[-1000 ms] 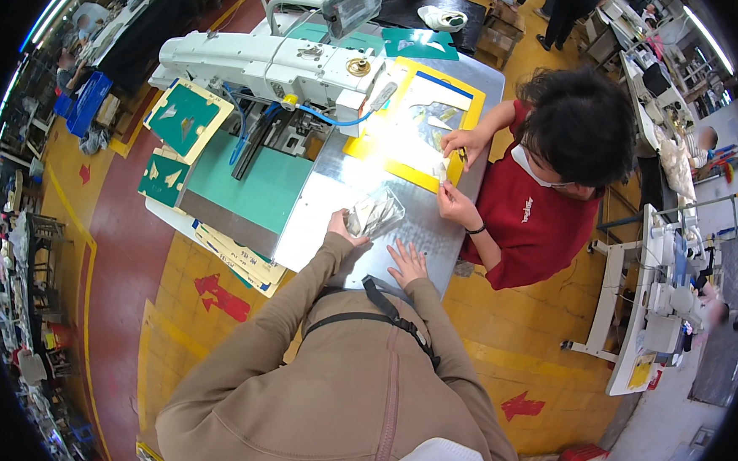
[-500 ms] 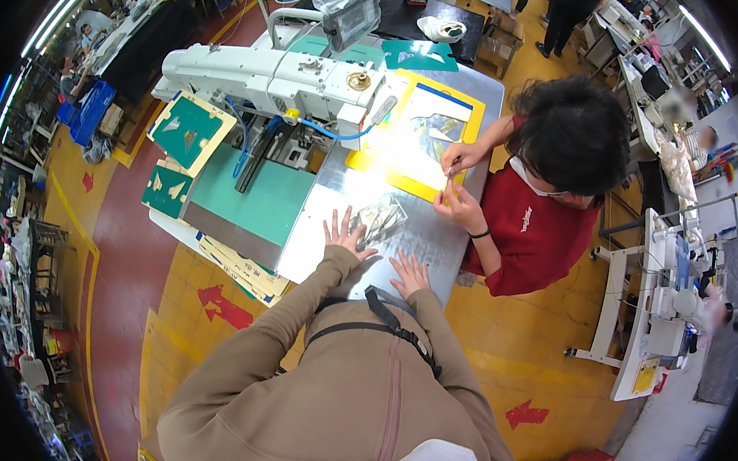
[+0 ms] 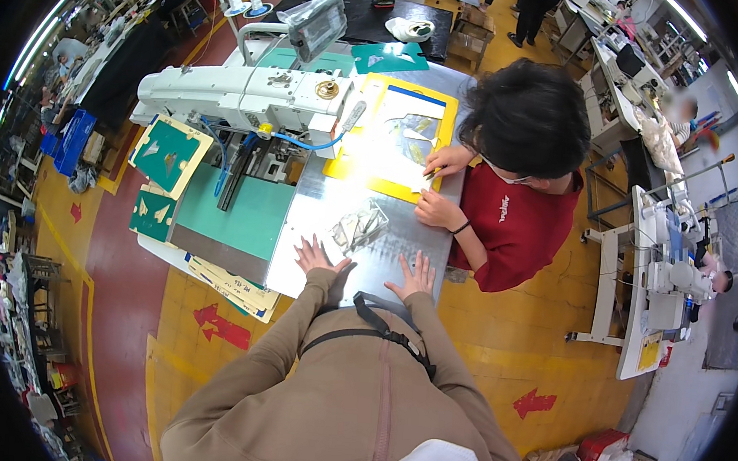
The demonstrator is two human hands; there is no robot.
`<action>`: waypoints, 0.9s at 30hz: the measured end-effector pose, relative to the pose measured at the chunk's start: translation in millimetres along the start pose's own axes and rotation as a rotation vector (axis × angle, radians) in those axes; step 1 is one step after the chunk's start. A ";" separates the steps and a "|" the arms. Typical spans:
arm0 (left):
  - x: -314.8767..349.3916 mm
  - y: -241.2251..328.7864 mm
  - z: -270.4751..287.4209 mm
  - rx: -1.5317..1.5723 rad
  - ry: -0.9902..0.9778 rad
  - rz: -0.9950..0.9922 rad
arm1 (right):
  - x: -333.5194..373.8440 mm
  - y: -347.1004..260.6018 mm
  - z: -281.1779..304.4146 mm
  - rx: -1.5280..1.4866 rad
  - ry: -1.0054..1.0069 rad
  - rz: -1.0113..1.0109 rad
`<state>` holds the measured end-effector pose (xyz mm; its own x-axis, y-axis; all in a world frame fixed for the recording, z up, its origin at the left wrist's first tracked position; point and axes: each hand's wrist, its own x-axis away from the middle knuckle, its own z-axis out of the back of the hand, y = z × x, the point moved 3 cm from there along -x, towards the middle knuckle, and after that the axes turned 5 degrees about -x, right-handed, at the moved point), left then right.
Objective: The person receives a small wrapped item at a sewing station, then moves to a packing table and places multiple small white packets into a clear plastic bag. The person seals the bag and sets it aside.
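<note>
My left hand (image 3: 320, 257) lies on the metal tabletop (image 3: 294, 278) near its front edge, fingers spread and holding nothing. To its right my right hand (image 3: 414, 275) rests flat on the same surface, fingers apart. Just beyond and between them is a clear plastic tray (image 3: 359, 227) with small pale pieces in it; neither hand touches it. Farther off lies a yellow frame template (image 3: 372, 182) with a clear sheet and cut pieces. At its right side a co-worker in a red shirt (image 3: 517, 227) has both hands, pinching something too small to make out.
A white industrial sewing machine (image 3: 242, 98) stands at the back left. Green template boards (image 3: 169, 157) hang over the table's left side. A green plate (image 3: 236, 214) and a stack of cream boards (image 3: 229, 285) lie nearby. Another machine table (image 3: 635, 306) stands at right.
My left hand has drawn back from the tray toward the table's front edge. My right hand stays flat on the table. The co-worker leans closer over the yellow template, hands now at its edge.
</note>
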<state>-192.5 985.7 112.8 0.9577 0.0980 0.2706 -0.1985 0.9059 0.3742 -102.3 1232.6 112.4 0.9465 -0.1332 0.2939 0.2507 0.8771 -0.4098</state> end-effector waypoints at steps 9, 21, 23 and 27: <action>19.9 -31.5 -16.1 -0.218 -0.178 0.059 | 0.9 5.4 5.8 -0.031 -0.059 -0.032; 20.6 -31.7 -14.6 -0.228 -0.170 0.055 | 0.3 8.3 1.7 -0.043 -0.063 -0.034; 21.2 -29.6 -13.5 -0.222 -0.173 0.057 | 0.0 8.7 2.1 -0.043 -0.071 -0.039; 23.9 -23.4 -8.6 -0.219 -0.192 0.064 | -0.4 9.3 4.0 -0.044 -0.068 -0.039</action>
<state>-163.2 970.4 102.9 0.8836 0.0972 0.4581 -0.1877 0.9697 0.1562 -101.1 1242.7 111.9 0.9202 -0.1344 0.3676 0.2976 0.8503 -0.4340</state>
